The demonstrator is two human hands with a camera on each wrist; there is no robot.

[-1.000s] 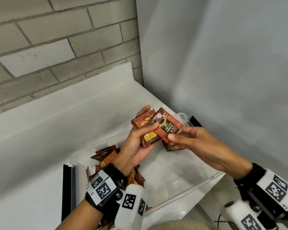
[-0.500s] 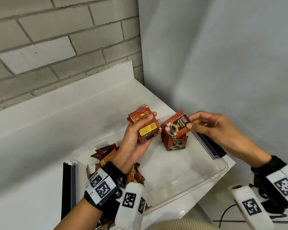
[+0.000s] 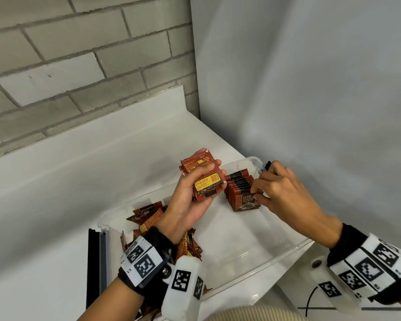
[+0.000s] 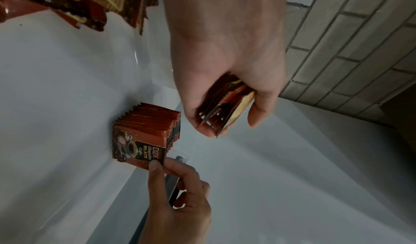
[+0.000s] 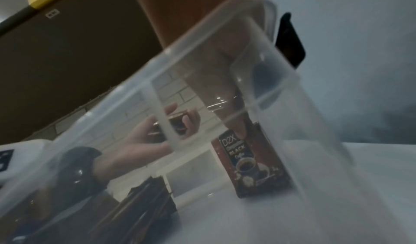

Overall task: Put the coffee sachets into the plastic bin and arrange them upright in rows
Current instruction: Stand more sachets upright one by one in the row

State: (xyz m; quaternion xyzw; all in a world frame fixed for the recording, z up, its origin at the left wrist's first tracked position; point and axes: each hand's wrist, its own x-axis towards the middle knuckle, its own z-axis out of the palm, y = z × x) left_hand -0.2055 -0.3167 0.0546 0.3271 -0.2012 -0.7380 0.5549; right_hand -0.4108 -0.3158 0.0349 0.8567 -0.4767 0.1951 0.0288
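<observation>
Nearest us, loose red-brown foil coffee sachets (image 3: 148, 218) lie heaped in the clear plastic bin (image 3: 259, 269) on the white counter (image 3: 56, 262). Beyond, our left hand (image 3: 190, 202) grips a sachet stack (image 3: 205, 179); our right hand (image 3: 278, 193) pinches the front sachet (image 3: 247, 201) of the upright row (image 3: 240, 181). Next we judge: release, draw another.

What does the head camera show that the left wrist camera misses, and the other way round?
Only the head view shows the yellow label on the stack of sachets that the left hand holds, the wrist bands with square markers, and the whole plastic bin. Only the left wrist view shows that stack edge-on, fanned between thumb and fingers. Both show the upright row of sachets in the bin's far corner, the right hand touching its front sachet, and the loose pile of sachets.
</observation>
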